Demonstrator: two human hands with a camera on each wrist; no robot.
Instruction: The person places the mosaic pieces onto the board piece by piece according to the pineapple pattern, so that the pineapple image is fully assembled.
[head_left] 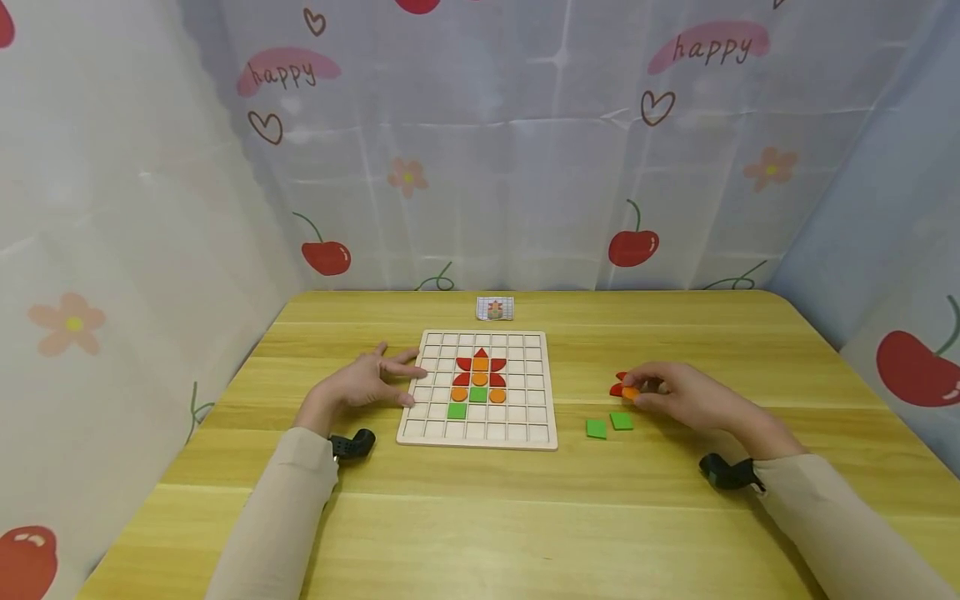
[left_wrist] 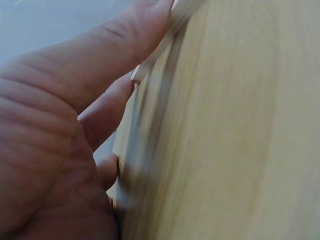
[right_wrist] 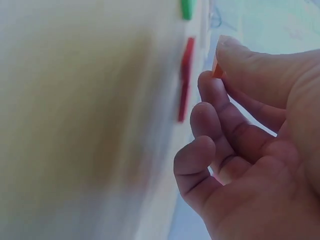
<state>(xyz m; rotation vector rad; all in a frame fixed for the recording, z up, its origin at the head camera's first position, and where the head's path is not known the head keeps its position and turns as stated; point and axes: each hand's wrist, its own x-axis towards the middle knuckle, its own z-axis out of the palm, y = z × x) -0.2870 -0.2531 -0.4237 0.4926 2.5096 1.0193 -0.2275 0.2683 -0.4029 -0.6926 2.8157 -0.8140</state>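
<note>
A pale wooden grid board (head_left: 480,445) lies on the table, carrying a pattern of red, orange and green pieces. Along its left edge rests my left hand (head_left: 363,382), fingers spread, with thumb and fingertips touching the rim; the left wrist view shows the thumb (left_wrist: 115,42) against that edge. My right hand (head_left: 686,398), right of the board, pinches a small orange piece (right_wrist: 217,69) between thumb and forefinger, just above the tabletop. Its full outline is hidden by the fingers. Two red pieces (head_left: 617,389) with curved edges lie close by its fingertips.
Two green squares (head_left: 596,429) lie between the board and my right hand. A small printed pattern card (head_left: 495,308) sits behind the board. The wooden table (head_left: 450,533) meets a printed curtain (head_left: 480,225) at the back.
</note>
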